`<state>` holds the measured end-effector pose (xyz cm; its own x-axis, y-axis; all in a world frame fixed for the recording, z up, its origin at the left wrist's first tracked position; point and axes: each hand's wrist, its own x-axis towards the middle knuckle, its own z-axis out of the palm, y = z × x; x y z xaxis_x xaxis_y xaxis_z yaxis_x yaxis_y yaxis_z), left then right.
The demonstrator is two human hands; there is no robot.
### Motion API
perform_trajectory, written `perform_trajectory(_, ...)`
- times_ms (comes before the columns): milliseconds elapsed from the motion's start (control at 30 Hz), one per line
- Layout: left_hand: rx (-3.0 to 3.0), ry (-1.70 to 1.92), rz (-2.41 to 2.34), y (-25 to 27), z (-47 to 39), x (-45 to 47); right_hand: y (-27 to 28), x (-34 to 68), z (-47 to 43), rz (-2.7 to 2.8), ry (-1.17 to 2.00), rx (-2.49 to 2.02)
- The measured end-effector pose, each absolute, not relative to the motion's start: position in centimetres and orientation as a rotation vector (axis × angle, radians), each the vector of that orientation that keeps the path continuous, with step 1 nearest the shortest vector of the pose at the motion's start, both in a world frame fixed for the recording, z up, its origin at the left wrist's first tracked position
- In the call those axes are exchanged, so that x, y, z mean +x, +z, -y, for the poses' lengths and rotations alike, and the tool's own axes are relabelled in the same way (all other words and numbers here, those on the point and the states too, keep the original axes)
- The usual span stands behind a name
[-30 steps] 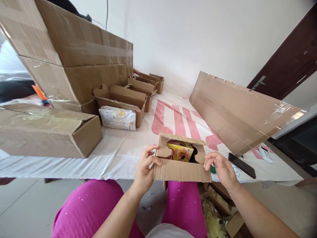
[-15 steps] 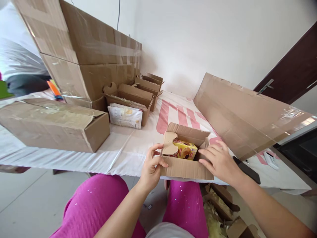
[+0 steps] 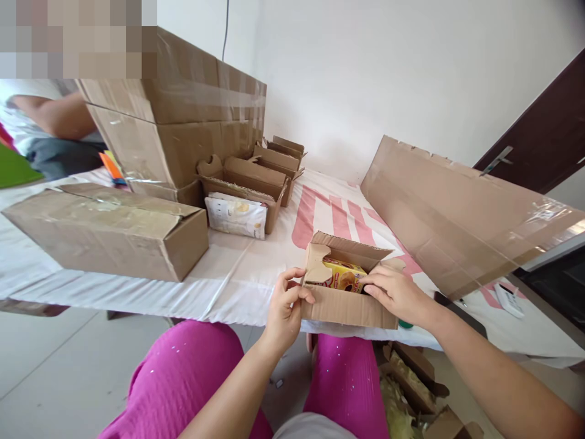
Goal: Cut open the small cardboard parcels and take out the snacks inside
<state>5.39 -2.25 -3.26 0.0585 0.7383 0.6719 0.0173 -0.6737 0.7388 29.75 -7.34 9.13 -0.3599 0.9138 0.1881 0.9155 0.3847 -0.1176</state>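
Note:
A small open cardboard box (image 3: 350,306) stands near the table's front edge, its flaps raised. Inside it lies a yellow printed cookie box (image 3: 342,277), partly covered by the left flap. My left hand (image 3: 287,305) grips the cardboard box at its left end, thumb on the front and fingers behind the edge. With its fingers drawn together, my right hand (image 3: 395,291) reaches in over the right end and pinches at the right end of the yellow cookie box. Its fingertips are partly hidden there.
On the left lies a long taped carton (image 3: 105,228) before stacked big cartons (image 3: 183,146). Several open boxes (image 3: 247,177) line up there, a white packet (image 3: 235,216) leaning on the nearest. A cardboard sheet (image 3: 457,213) stands right. Another person's arm (image 3: 59,116) shows far left.
My right hand has moved left and inward, its fingers closing at the yellow cookie box. The left hand keeps its hold. The view has shifted slightly, bringing more of the other person into sight.

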Motion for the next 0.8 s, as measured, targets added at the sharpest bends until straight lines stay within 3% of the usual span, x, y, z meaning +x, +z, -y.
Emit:
perform_trajectory(133,1.779,1.649,-0.733,-3.2,2.4,5.2,8.9,25.9,6.6,2.554,0.226,-1.484)
perform_trajectory(333,1.950,1.669,-0.750,-3.4,2.2,4.8,7.5,21.4,6.3,2.674,0.181,-1.196)
perform_trajectory(467,2.144,1.580,-0.884,-3.6,2.3,4.6,7.9,20.8,5.8,2.678,0.360,-1.144)
perform_trajectory(567,2.187,1.496,-0.922,-3.4,2.7,4.4,8.6,22.7,4.8,2.494,0.397,-1.270)
perform_trajectory(800,2.102,1.513,-0.818,-3.0,3.1,4.4,6.7,27.7,4.1,2.294,0.062,-1.787)
